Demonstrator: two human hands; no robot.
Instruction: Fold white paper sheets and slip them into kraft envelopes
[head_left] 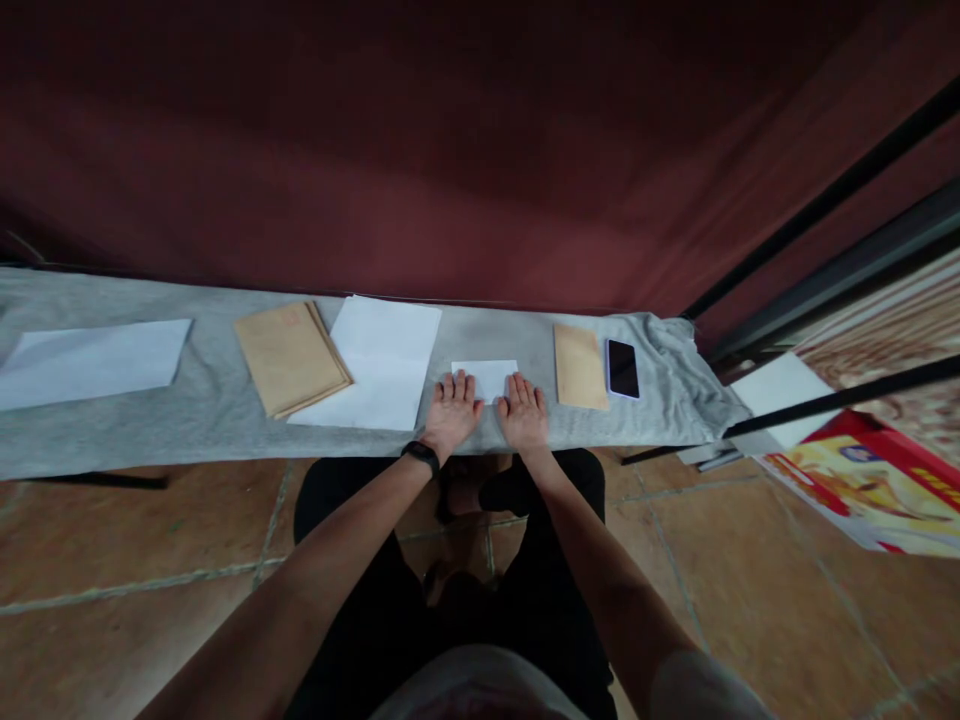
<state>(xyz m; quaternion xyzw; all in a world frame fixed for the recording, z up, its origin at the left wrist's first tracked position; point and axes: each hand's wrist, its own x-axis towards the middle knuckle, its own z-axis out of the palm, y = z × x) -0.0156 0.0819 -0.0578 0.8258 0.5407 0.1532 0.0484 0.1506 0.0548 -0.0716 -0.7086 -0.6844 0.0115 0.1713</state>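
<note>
A small white folded paper lies on the grey cloth in front of me. My left hand rests flat on its left end, fingers stretched forward. On its right end lies my right hand, also flat with the fingers out. Both palms face down, and the hands cover the paper's near corners. A brown envelope sits a little right of my right hand. Left of my left hand are white sheets, partly under a stack of brown envelopes.
A grey cloth covers the narrow table. A phone lies beyond the single envelope, and more white paper is at far left. A dark red panel borders the back. A red and yellow box stands at right by black bars.
</note>
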